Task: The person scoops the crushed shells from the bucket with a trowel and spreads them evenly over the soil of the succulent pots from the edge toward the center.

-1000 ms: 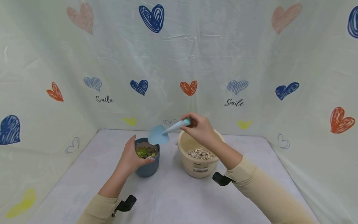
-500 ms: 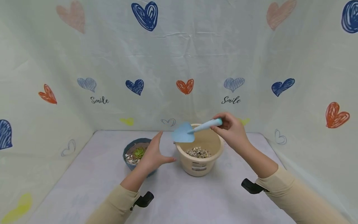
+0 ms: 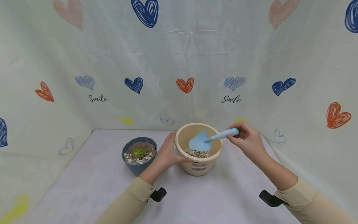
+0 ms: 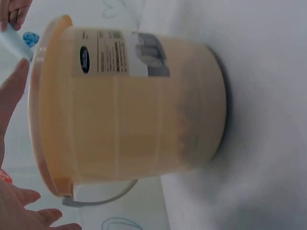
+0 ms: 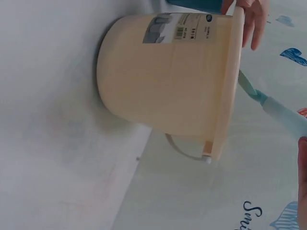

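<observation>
My right hand (image 3: 249,141) grips the handle end of a light blue garden trowel (image 3: 199,142). The trowel's blade dips inside the mouth of a cream plastic bucket (image 3: 197,168), above small mixed gravel (image 3: 198,153). At the bucket's left rim is my left hand (image 3: 166,154), its thumb and fingers spread wide. In the left wrist view the thumb lies along the rim and the fingers (image 4: 45,215) reach past the side of the bucket (image 4: 129,115). The right wrist view shows the trowel (image 5: 283,117) slanting in over the rim.
Left of the bucket stands a blue-grey pot (image 3: 137,169) with a green succulent (image 3: 139,152) and pale stones in it. A wire handle (image 4: 105,200) hangs at the bucket's side. A white cloth (image 3: 195,202) covers the table, with a heart-printed curtain (image 3: 162,56) behind.
My left hand has left the pot and moved right to the bucket's rim. My right hand has carried the trowel right from above the pot and lowered its blade into the bucket.
</observation>
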`<control>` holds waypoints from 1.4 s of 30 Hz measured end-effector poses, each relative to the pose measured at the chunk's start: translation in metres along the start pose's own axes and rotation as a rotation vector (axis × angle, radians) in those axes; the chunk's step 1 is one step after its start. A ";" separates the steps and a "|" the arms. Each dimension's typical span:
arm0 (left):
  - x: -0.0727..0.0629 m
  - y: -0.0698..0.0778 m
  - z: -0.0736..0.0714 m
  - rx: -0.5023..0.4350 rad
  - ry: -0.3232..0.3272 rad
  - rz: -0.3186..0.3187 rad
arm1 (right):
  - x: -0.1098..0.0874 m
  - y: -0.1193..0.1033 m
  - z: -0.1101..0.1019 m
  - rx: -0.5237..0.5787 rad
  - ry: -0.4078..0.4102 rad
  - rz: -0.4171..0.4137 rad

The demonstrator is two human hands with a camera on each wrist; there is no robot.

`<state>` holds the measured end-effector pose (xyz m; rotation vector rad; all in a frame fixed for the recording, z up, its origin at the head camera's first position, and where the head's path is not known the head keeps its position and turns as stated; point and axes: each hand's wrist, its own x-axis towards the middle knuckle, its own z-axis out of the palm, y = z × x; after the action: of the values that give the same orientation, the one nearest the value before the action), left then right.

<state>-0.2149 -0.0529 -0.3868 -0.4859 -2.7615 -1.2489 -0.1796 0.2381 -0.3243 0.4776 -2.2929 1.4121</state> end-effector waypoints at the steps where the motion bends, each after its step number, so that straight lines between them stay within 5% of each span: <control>1: 0.003 -0.001 0.001 0.004 0.001 0.002 | 0.000 0.003 0.001 -0.009 -0.019 0.022; 6: 0.011 -0.006 0.007 -0.040 -0.028 0.027 | 0.002 0.015 0.011 -0.066 -0.123 0.102; 12: 0.014 -0.008 0.010 -0.214 -0.072 0.074 | 0.008 0.021 0.023 -0.184 -0.251 0.087; 19: 0.014 -0.008 0.014 -0.264 -0.069 0.107 | 0.015 0.016 0.030 -0.275 -0.328 0.073; 32: 0.015 -0.009 0.015 -0.243 -0.045 0.052 | 0.019 0.015 0.029 -0.263 -0.434 -0.017; 42: 0.014 -0.011 0.016 -0.275 -0.046 0.051 | 0.023 0.029 0.045 -0.170 -0.461 0.085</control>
<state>-0.2309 -0.0441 -0.4028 -0.6076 -2.6048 -1.6335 -0.2201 0.2079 -0.3532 0.7206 -2.7987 1.2254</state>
